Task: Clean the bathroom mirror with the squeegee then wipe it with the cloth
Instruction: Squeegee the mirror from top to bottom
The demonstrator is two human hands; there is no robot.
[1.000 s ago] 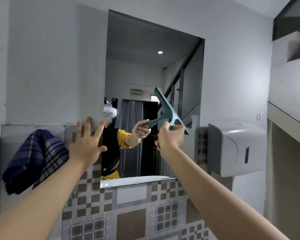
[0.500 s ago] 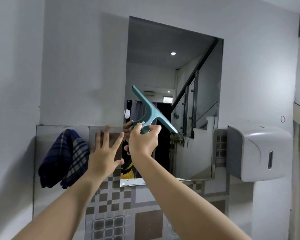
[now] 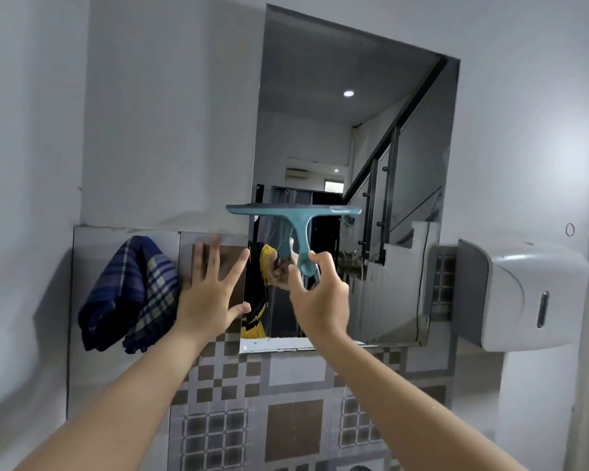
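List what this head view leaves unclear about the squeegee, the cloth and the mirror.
- Squeegee: one view only, so contact between blade and mirror cannot be judged; the right hand covers the handle's lower end.
- Mirror: the hand and squeegee hide part of its lower glass; streaks or wetness are too faint to tell.
- Cloth: what it hangs from is hidden by its own folds.

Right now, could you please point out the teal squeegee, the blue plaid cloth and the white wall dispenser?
teal squeegee (image 3: pixel 301 229): head view, handle neck.
blue plaid cloth (image 3: pixel 130 294): head view, middle folds.
white wall dispenser (image 3: pixel 521 294): head view, front cover.
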